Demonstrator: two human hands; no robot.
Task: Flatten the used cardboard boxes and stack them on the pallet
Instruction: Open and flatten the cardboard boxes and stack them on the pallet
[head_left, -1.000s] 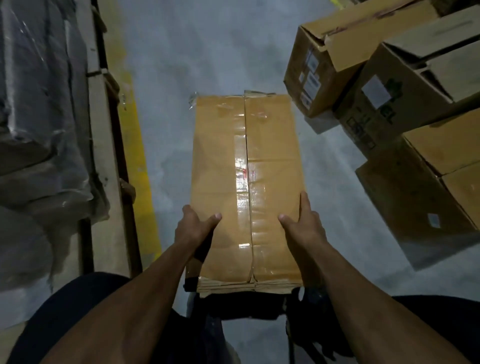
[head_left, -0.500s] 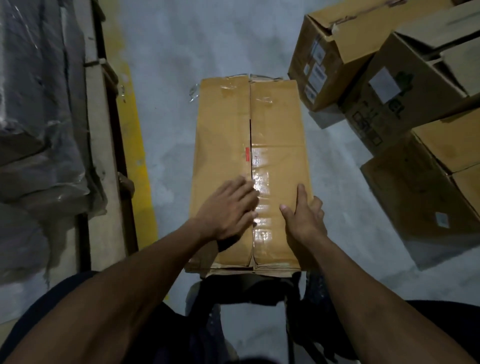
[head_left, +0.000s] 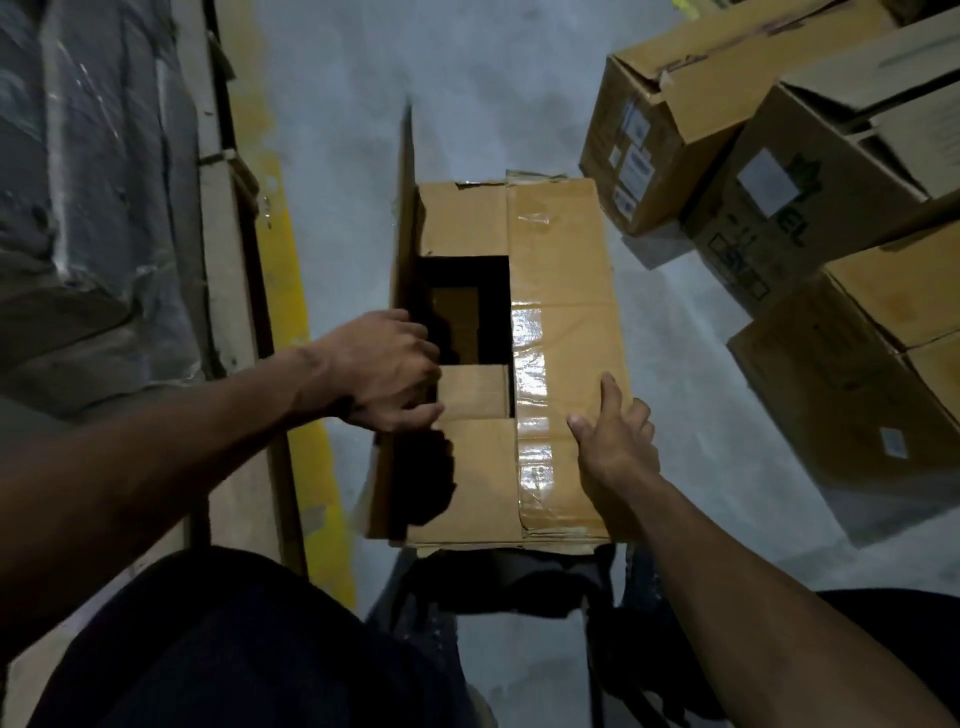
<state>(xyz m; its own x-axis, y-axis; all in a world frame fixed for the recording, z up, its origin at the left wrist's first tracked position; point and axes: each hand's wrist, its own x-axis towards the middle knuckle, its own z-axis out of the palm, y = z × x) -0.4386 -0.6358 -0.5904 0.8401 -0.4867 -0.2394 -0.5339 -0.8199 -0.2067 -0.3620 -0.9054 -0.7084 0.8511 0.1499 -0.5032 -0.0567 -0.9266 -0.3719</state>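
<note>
The cardboard box (head_left: 561, 332) stands on the floor (head_left: 337, 104) between both hands, interior dark. Left hand (head_left: 387, 371) grips its raised left flap (head_left: 405, 218); right hand (head_left: 613, 441) presses flat on the taped right flap (head_left: 558, 260).

1. Your cardboard box (head_left: 561, 291) is tan-brown, with a glossy clear tape strip (head_left: 532, 415) down its middle.
2. Your floor (head_left: 467, 93) is pale grey, and a yellow painted line (head_left: 283, 291) runs along it.
3. The stacked boxes (head_left: 779, 171) are brown with white labels.
</note>
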